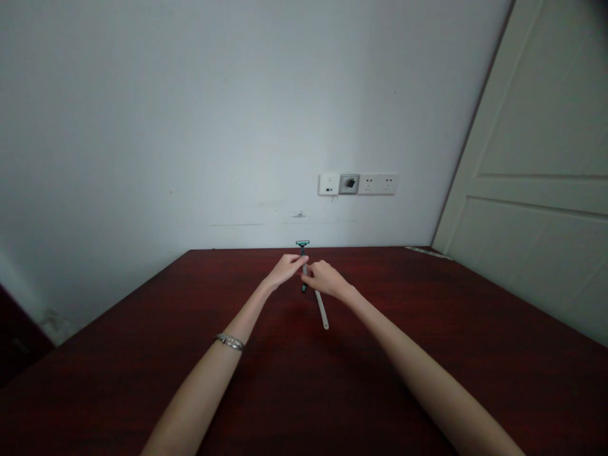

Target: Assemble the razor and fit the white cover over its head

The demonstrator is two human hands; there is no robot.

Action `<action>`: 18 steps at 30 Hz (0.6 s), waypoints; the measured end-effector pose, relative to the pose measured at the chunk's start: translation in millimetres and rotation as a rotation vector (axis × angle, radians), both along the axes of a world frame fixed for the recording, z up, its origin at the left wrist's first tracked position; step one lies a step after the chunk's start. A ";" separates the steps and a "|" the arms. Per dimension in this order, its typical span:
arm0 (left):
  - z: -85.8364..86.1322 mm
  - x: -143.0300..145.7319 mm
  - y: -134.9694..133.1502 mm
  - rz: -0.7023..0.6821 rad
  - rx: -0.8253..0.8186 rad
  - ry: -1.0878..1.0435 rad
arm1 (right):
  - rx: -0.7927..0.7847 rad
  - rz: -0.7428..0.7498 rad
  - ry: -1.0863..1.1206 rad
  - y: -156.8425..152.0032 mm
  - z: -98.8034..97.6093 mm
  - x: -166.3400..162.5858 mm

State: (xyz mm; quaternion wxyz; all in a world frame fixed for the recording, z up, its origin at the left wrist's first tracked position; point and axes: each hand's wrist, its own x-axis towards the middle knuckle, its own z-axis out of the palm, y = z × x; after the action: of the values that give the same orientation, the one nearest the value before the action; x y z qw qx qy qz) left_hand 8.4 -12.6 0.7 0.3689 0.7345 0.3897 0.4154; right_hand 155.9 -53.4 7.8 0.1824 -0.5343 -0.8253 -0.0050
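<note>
Both my arms reach out over a dark red wooden table (142, 354). My left hand (286, 268) pinches the upper handle of a green-headed razor (303, 244), held upright above the table. My right hand (324, 278) is closed beside it, fingers touching the razor's handle from the right. A slim white stick-like piece (322, 310) runs down from under my right hand toward me; whether that hand grips it is unclear. A silver bracelet (230, 342) sits on my left wrist.
A white wall (190, 126) stands behind the table with a row of sockets (358, 184). A pale door (536, 190) is at the right. A thin strip (427, 252) lies at the table's far right corner.
</note>
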 end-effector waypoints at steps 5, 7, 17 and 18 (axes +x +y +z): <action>0.0 -3.3 7.3 0.208 0.118 -0.015 | -0.001 -0.058 0.020 0.6 -0.9 -0.5; 0.8 -3.2 8.3 0.299 0.117 -0.036 | 0.000 -0.074 0.024 0.6 -1.2 -0.8; 0.2 6.5 -1.8 0.389 0.124 0.091 | 0.006 -0.029 -0.003 1.1 -5.0 -3.9; 0.0 7.4 -2.5 0.407 0.130 0.105 | 0.004 -0.025 -0.003 1.2 -5.3 -4.0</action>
State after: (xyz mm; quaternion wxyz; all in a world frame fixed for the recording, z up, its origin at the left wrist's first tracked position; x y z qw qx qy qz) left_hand 15.9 -15.1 0.7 0.2087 0.6835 0.5210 0.4667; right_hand 151.9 -52.3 2.5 0.1825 -0.5441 -0.8189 -0.0098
